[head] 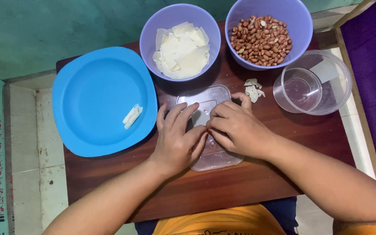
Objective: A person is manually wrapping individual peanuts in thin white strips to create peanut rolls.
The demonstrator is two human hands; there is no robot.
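Both hands are pressing down on a clear, rounded-rectangular plastic lid (214,130) lying flat at the centre of the dark wooden table (249,182): left hand (177,139) is lying fingers loosely spread, palm down, right hand (236,126) is curling its fingertips together over something pale, too hidden to identify. Rolled white wrappers (132,116) are lying on the smooth blue plate (96,82) at left; behind, lavender bowls are holding thin white sheets (181,50) and brown-skinned peanuts (261,40), with an empty transparent tub (312,82) at right

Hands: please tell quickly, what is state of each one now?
Left hand: fingers pressed flat on the clear plastic lid, holding nothing.
Right hand: fingers curled on the lid; any hold cannot be told.
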